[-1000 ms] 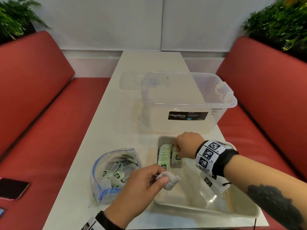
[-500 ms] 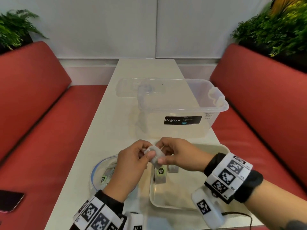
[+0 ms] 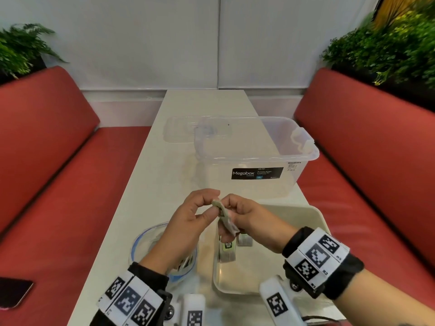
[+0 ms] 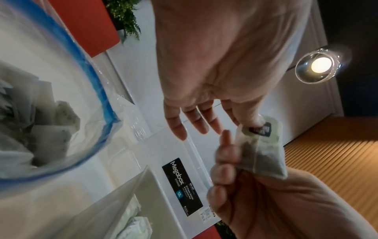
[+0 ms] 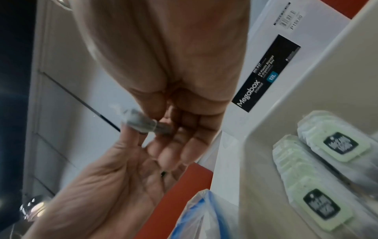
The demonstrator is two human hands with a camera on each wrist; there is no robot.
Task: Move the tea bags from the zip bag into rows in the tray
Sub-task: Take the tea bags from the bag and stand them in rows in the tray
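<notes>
Tea bag (image 3: pixel 224 216) is now held above the tray (image 3: pixel 315 217), pinched at once by the left hand (image 3: pixel 188 222) and right hand (image 3: pixel 249 217), having been lifted from the zip bag (image 3: pixel 150 243). A handover seems underway before placement beside the row (image 3: pixel 227 251).

Before you on the table (image 3: pixel 146 184), zip bag (image 3: pixel 150 243) left of tray (image 3: pixel 315 215), storage box (image 3: pixel 256 161) behind tray, lid (image 3: pixel 179 130) behind box, phone (image 3: pixel 14 292) on left bench (image 3: pixel 70 208).
</notes>
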